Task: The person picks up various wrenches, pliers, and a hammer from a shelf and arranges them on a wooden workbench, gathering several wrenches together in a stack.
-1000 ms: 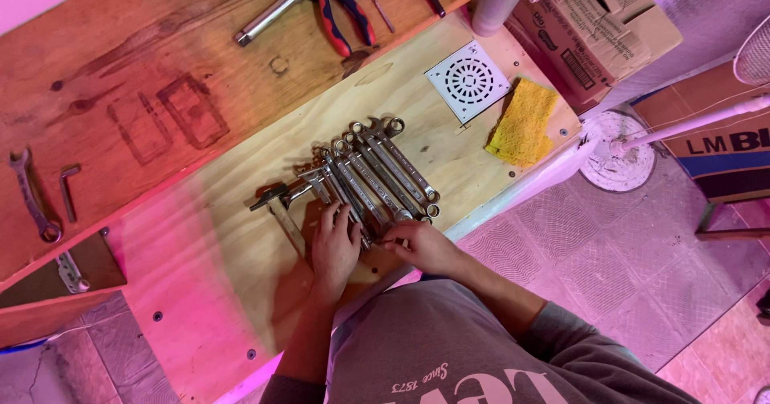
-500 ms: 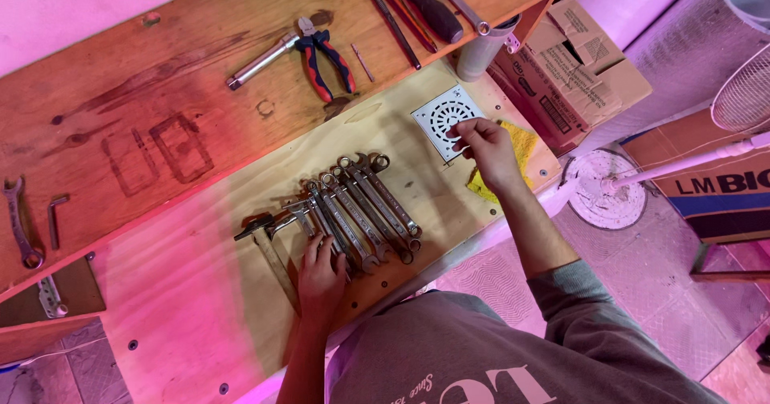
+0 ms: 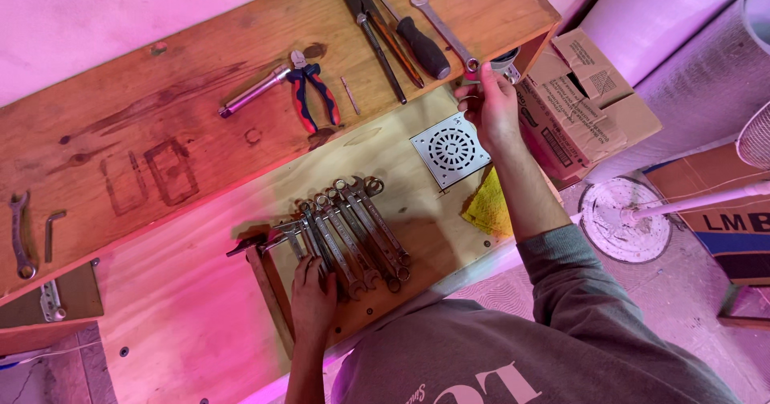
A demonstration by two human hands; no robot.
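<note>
I am pressing my left hand (image 3: 311, 298) flat, fingers together, on the row of wrenches (image 3: 350, 232) on the desk (image 3: 184, 292), pinning them in line, while my right hand (image 3: 491, 109) is reaching up, pinching a lone wrench's (image 3: 443, 29) ring end at the shelf (image 3: 160, 91) edge.

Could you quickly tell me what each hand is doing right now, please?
Left hand: flat, fingers resting on the row of wrenches.
Right hand: reaching to the wrench on the shelf edge; grip cannot be told.
</note>
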